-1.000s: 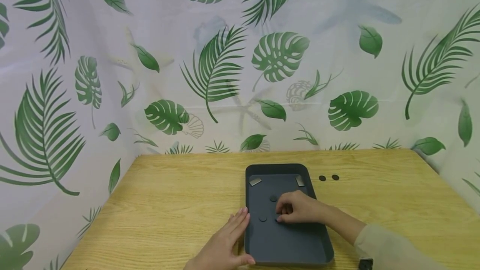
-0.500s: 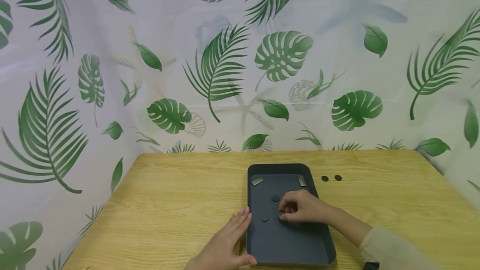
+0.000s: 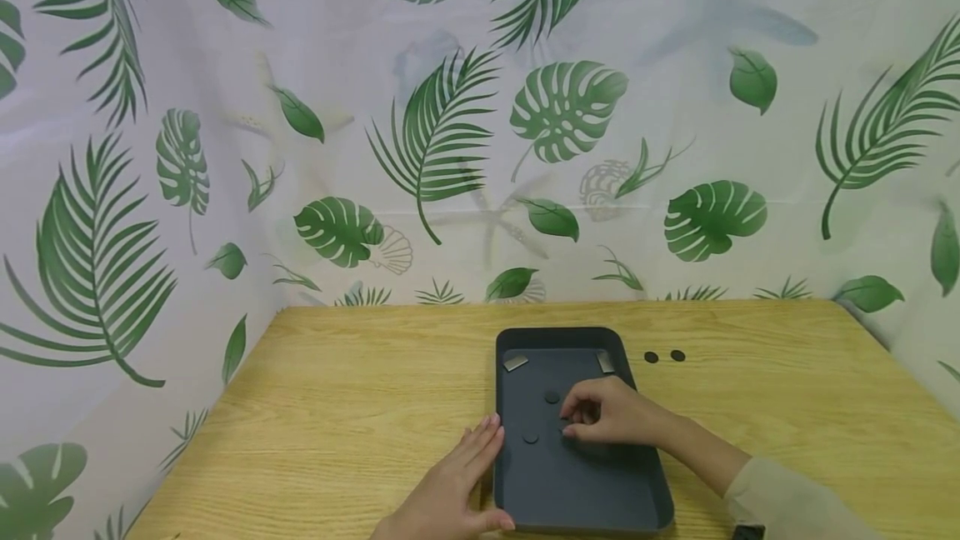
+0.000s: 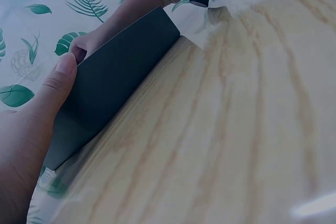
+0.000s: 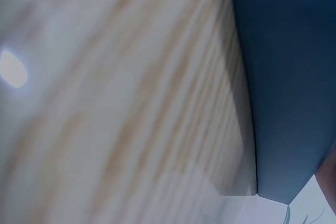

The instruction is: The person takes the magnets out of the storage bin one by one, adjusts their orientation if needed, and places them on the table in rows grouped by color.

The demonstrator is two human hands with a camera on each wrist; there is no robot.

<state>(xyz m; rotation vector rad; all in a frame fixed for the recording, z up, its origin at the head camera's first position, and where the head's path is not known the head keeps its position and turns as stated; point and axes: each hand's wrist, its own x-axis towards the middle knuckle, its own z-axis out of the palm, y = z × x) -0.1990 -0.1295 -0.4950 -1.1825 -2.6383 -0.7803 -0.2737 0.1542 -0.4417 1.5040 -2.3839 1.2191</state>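
Note:
A dark grey rectangular tray (image 3: 577,494) lies lengthwise on the table. My left hand (image 3: 450,482) rests along its left wall with straight fingers, its thumb by the near corner; the left wrist view shows that thumb (image 4: 64,74) at the rim. Inside the tray, my right hand (image 3: 618,413) bends its fingers and pinches what looks like a small black disc, mostly hidden at the fingertips. One black disc (image 3: 552,397) lies just left of those fingers, and a second disc (image 3: 531,438) lies nearer to me. The right wrist view shows mainly the tray's outer wall (image 5: 289,87).
Two small metallic rectangular pieces, one on the left (image 3: 516,363) and one on the right (image 3: 605,362), sit near the tray's far corners. Right of the tray, two black discs (image 3: 651,357) lie on the wooden table (image 3: 337,407). A leaf-patterned cloth (image 3: 450,148) hangs behind.
My right hand's fingertips have shifted very slightly away from me inside the tray. The head view has turned a little, so everything appears slightly further right. Left hand, tray and lying discs stay put.

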